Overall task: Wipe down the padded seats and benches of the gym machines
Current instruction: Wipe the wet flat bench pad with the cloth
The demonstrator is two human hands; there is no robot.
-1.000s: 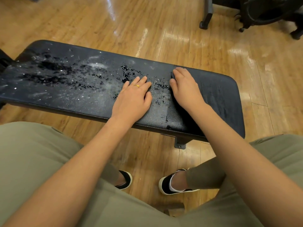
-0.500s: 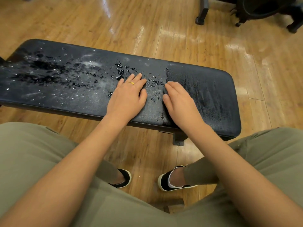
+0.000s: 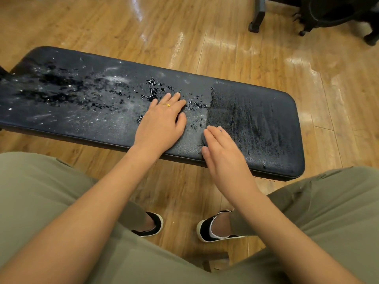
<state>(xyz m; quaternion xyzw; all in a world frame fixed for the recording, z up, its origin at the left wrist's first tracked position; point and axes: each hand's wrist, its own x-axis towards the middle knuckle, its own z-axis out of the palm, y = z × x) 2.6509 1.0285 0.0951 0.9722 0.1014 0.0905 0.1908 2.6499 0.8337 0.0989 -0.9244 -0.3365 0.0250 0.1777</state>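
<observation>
A glossy wooden plank floor (image 3: 205,48) fills the background, with bright patches of reflected light on it. Across it lies the long black padded bench (image 3: 82,111), running from the left edge of the view to the right of centre, just in front of the person's knees. The left and middle parts of its top are speckled with droplets and pale smears (image 3: 61,87), with dark wet blotches among them. Near the middle, the left hand (image 3: 162,124) rests palm down on the padding, its fingers straight and a little spread and holding nothing; a gold ring (image 3: 168,105) sits on one finger. Just to its right, but apart from it, the right hand (image 3: 223,158) lies at the near edge of the bench with its fingers (image 3: 215,136) straight, close together and pointing away from the person. A small dark edge (image 3: 203,140) shows under those fingers; whether it is a cloth I cannot tell. To the right of that hand the padding looks darker and streaked (image 3: 252,119), with a sharp border against the speckled part. Below the bench are olive trousers (image 3: 41,191) and two black shoes with white soles (image 3: 213,228) on the floor. At top right stand a dark machine leg (image 3: 256,17) and black equipment (image 3: 328,15).
</observation>
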